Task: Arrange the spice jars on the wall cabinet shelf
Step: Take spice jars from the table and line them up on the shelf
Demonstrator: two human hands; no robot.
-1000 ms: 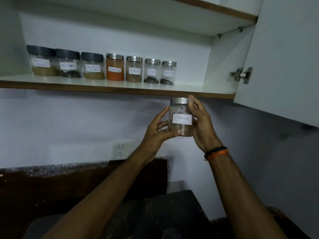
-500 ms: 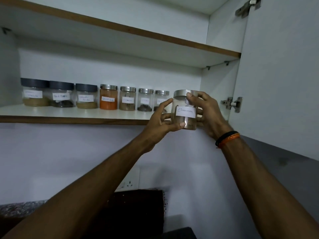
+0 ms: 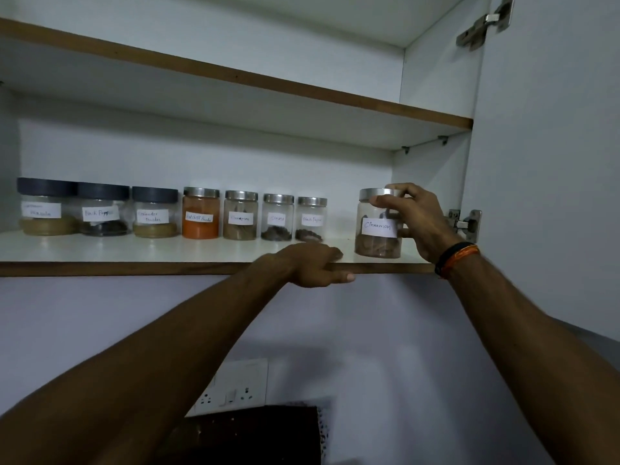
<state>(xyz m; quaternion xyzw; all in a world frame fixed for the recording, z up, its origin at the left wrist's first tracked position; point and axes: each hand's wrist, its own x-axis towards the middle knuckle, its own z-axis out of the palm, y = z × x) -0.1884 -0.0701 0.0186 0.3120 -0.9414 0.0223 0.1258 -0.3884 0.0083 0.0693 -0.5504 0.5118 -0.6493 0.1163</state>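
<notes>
cinnamon jar (image 3: 378,226) upright on shelf (image 3: 134,250), label facing out | right hand (image 3: 416,223) fingers wrapped round it | left hand (image 3: 312,263) gripping shelf edge

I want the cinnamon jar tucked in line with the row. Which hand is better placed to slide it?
Right. The right hand already grips the clear steel-lidded cinnamon jar standing on the white shelf. The left hand only holds the shelf's front edge, touching no jar.
</notes>
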